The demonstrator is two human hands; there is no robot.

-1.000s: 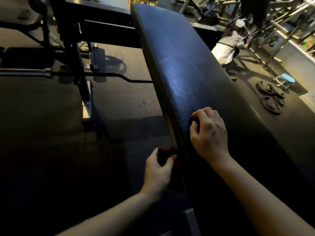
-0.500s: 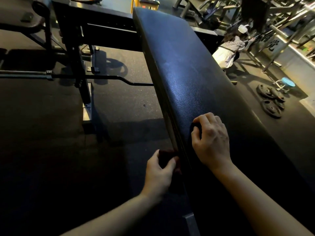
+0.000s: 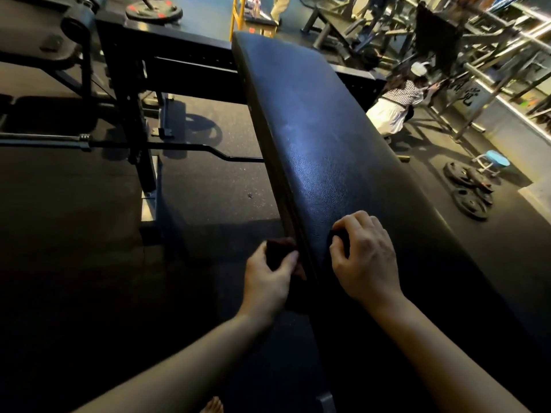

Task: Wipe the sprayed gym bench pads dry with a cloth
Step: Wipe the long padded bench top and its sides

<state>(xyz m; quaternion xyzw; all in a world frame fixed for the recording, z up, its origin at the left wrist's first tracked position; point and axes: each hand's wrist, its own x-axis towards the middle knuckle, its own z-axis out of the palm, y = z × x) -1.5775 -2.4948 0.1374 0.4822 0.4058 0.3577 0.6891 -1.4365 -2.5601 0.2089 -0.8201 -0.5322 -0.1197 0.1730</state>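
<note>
"Black pad [image 3: 328,138] fills most of the head view, yes? How does it lie?"

"Yes. It runs long, from the bottom edge up to the top middle. Its skin is grained, with a pale shine in the middle part."

"And where is the cloth?"

"The cloth [image 3: 278,248] is dark red-brown. It touches the left side edge of the pad, in the lower half. The left hand [image 3: 268,281] grips it, thumb and fingers closed round it."

"What about the right hand?"

"The right hand [image 3: 366,257] rests on the top of the pad, just beside the left one, with the pad edge between them. Its fingers are curled down, and the thumb and first finger pinch a small dark wad [image 3: 340,238]. Whether this wad is part of the same cloth I cannot tell; it is too dark."

"The arms?"

"Both forearms are bare and come in from the bottom."

"What is around the pad?"

"On the left a barbell [image 3: 179,149] crosses a dark frame [image 3: 131,93] above the rubber floor [image 3: 208,189]. 1 disc [image 3: 153,10] with red marks sits at the top left. On the right some plates [image 3: 468,186] lie flat on the floor, near a stool [image 3: 493,159] with a blue seat. Further back a person [image 3: 393,108] in a checked top and a white skirt crouches beside metal racks."
</note>
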